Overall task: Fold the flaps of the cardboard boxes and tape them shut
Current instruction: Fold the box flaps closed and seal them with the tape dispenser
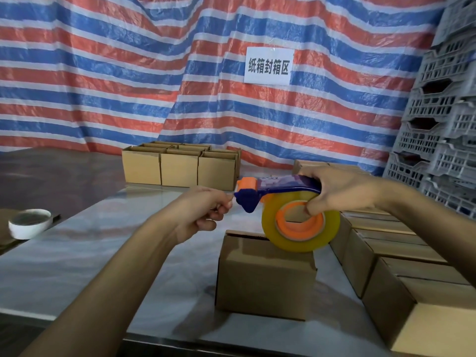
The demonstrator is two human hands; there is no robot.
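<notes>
At the far left a white roll of tape (30, 222) lies flat near the edge of the table (103, 253). Further back, a block of open cardboard boxes (180, 168) stands against the striped tarp (103, 73).

My left hand (206, 212) is raised over the table with its fingers curled. The thumb and forefinger are pressed together right at the nose of the tape dispenser (278, 186). The tape there is clear and I cannot tell whether I am holding its end.

The dispenser is in the air, its long axis running left to right and about level. The orange and blue cutter end points left at my left hand, and the blue handle points right. Its yellowish tape roll (301, 222) hangs below on an orange hub, with the open face turned toward me.

The cardboard box (265, 274) I am working on sits on the table just below, flaps folded down. The roll is over its far right top edge, and I cannot tell whether the two touch.

My right hand (342, 191) grips the handle from above, with the fingers wrapped under it and reaching into the hub.

To the right, a row of closed boxes (386, 243) runs toward me, and grey plastic crates (443, 124) are stacked behind them. A white sign (269, 65) hangs on the tarp.
</notes>
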